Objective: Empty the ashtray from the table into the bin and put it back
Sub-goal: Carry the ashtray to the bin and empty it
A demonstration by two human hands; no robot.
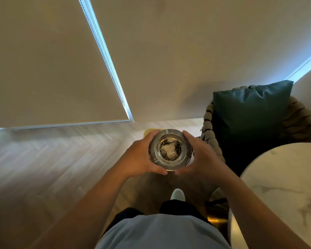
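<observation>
I look down on a pale wooden floor (52, 159) laid in a herringbone pattern, meeting a beige wall (169, 60) ahead. A roller blind (43, 60) covers the window on the left, with a thin strip of daylight along its right edge and bottom. To the right stands a woven chair (209, 133) with a dark teal cushion (250, 112) leaning against its back. Nearer me on the right is the round marble table (285, 177), its top bare where I can see it.

The ashtray (170, 150) is round and metal, so it has no long axis to speak of. It sits level with its open bowl facing straight up at me, a heap of grey and dark ash in the middle. I see notches in the rim at the far side and at the lower left.

It is off the table, held in the air above the floor, in front of my body. My left hand (140, 157) wraps the left side of the rim and my right hand (201, 155) wraps the right side, both closed on it, thumbs nearly meeting under the near edge. Just beyond and beneath the ashtray I see a yellowish rounded shape (148, 133), mostly hidden; I cannot tell what it is. One white shoe (177, 194) shows below.
</observation>
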